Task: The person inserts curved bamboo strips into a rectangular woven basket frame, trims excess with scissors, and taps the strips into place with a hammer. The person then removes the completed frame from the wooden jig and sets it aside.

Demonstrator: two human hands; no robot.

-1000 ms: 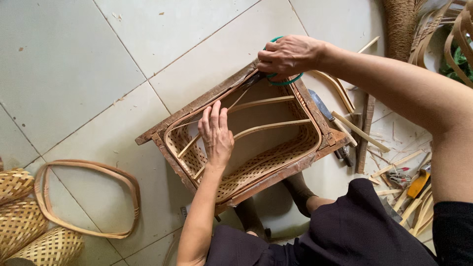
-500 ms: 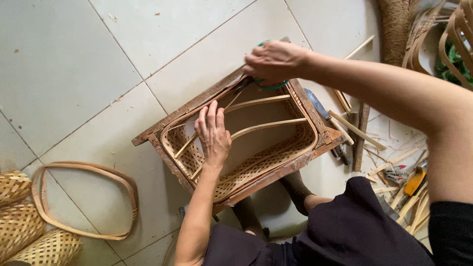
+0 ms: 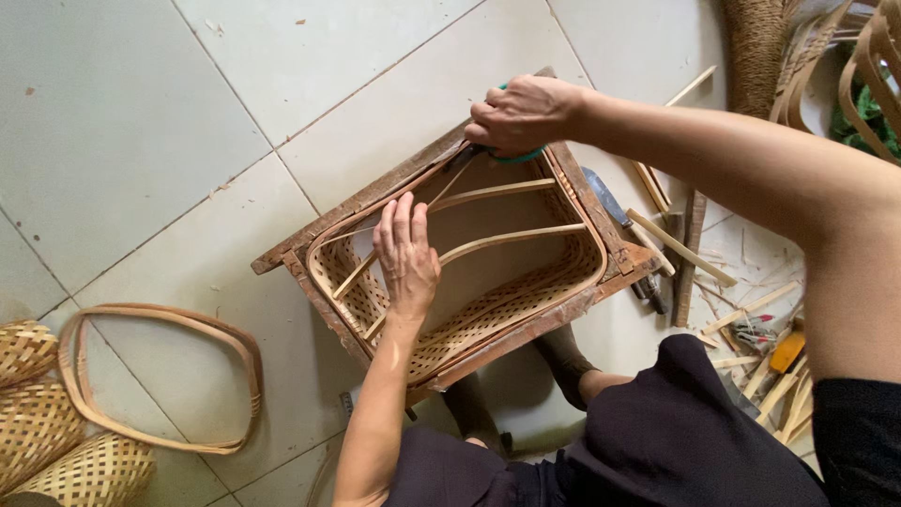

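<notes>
At the centre of the tiled floor [image 3: 141,113] I see the woven basket [image 3: 507,310] sitting inside a worn wooden frame [image 3: 366,202]. My left hand [image 3: 406,255] lies flat and released on the basket's inner wall. At twelve o'clock my right hand [image 3: 521,115] is clenched around a green-handled tool [image 3: 514,155] at the frame's rim. Bent bamboo strips [image 3: 511,237] cross the opening between the hands. At eight o'clock lies a loose bamboo hoop [image 3: 230,333]; at three o'clock, scattered sticks [image 3: 680,249].

A bent cane hoop [image 3: 160,376] lies on the tiled floor [image 3: 122,122]; woven baskets [image 3: 38,422] sit just left of it, bamboo offcuts [image 3: 751,310] far right.
</notes>
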